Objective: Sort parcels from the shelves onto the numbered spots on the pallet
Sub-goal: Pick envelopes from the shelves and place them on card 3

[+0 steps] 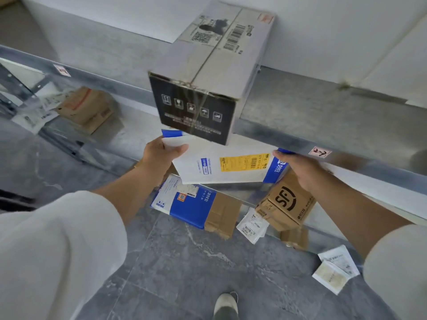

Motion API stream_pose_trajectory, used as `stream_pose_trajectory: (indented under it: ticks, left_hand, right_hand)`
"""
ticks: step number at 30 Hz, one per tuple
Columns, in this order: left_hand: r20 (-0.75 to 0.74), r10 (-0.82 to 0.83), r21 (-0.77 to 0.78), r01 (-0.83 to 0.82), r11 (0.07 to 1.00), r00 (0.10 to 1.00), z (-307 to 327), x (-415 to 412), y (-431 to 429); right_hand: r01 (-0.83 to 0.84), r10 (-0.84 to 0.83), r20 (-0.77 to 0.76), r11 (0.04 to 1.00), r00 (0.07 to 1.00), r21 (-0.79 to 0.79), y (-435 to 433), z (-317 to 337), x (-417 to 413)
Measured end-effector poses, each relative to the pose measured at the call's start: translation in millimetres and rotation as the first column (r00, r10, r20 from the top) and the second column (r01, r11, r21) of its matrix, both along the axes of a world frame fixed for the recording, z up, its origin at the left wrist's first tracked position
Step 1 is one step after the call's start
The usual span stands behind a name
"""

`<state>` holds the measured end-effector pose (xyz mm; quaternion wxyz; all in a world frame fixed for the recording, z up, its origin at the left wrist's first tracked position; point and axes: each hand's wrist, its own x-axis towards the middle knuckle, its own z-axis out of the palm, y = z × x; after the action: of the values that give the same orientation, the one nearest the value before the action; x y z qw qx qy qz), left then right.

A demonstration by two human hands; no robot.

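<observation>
I hold a flat white parcel with blue ends and a yellow label level in front of the metal shelf. My left hand grips its left end, thumb on top. My right hand grips its blue right end. Just above and behind it, a large grey and black carton sits on the shelf, jutting over the front edge. The pallet is not in view.
On the lower shelf lie a blue and white parcel, a brown SF box and small white packets. More packets lie lower right. A brown box sits at the left. My shoe stands on grey floor tiles.
</observation>
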<state>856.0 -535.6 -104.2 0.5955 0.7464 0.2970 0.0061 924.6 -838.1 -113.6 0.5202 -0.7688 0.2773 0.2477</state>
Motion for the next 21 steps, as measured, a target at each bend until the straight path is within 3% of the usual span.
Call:
stream_pose_trajectory:
  ticks: [5,7,14,21]
  left_hand:
    - [0.005,0.097,-0.071,-0.097,0.993,0.995,19,-45,9]
    - [0.022,0.105,-0.113,-0.102,0.988,0.994,25,-66,15]
    - [0.078,0.045,-0.048,-0.042,0.998,0.996,65,-166,47]
    - [0.192,0.156,-0.226,-0.111,0.968,0.969,164,-267,91]
  right_hand:
    - [-0.010,0.018,0.241,0.999,0.970,-0.036,17,20,-38]
    - [-0.012,0.010,0.221,1.000,0.975,0.008,23,26,-57]
    - [-0.096,0.081,0.238,0.994,0.968,0.053,52,62,-139]
    - [-0.189,0.157,0.278,0.977,0.948,0.093,116,147,-236]
